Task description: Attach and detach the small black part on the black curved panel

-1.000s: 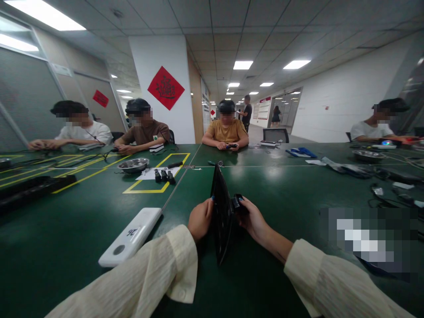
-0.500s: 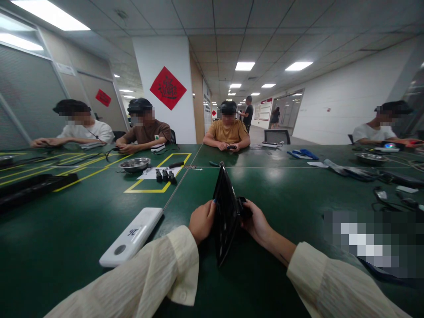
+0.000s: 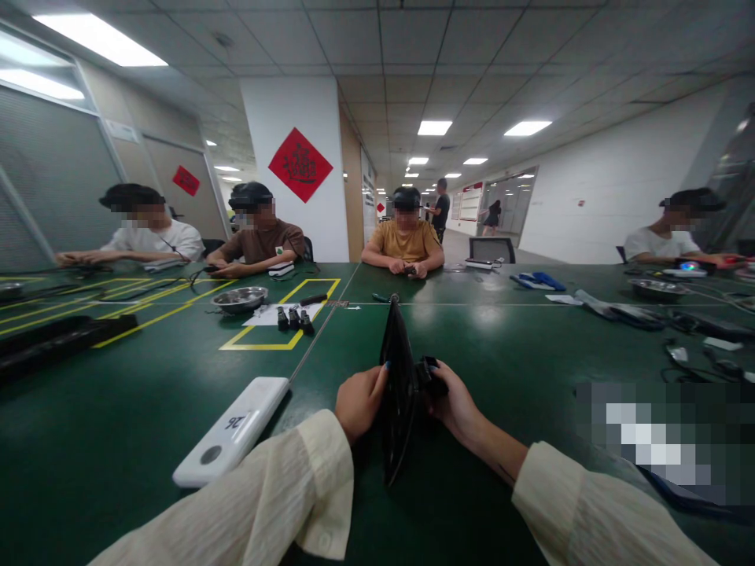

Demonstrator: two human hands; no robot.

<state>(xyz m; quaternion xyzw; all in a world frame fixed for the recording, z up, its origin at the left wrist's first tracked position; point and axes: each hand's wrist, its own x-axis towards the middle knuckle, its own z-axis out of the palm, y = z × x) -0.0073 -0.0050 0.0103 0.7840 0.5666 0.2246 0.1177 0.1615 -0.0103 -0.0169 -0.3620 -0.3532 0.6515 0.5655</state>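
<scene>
In the middle of the head view a thin black panel [image 3: 398,393] stands on edge, seen almost side-on, above the green table [image 3: 248,519]. My left hand [image 3: 361,402] grips its left side, thumb pressed on the panel face and the other fingers mostly hidden. On the other side, my right hand [image 3: 457,402] is closed around a small black block-like part [image 3: 432,376] close against the panel's back. Whether that part is fixed to the panel I cannot tell. Left of my left forearm lies a white power-bank-like device [image 3: 233,432] marked 26.
Several black clips [image 3: 296,318] lie on white paper within a yellow-taped outline, beside a metal bowl [image 3: 240,299]. A long black tray [image 3: 64,342] is at the left. Cables [image 3: 701,358] and bags [image 3: 619,310] lie at the right. Several people sit around the table.
The panel has turned slightly more edge-on. The small black part in my right hand shows more clearly and a little apart from the panel. The camera view has tilted slightly upward.
</scene>
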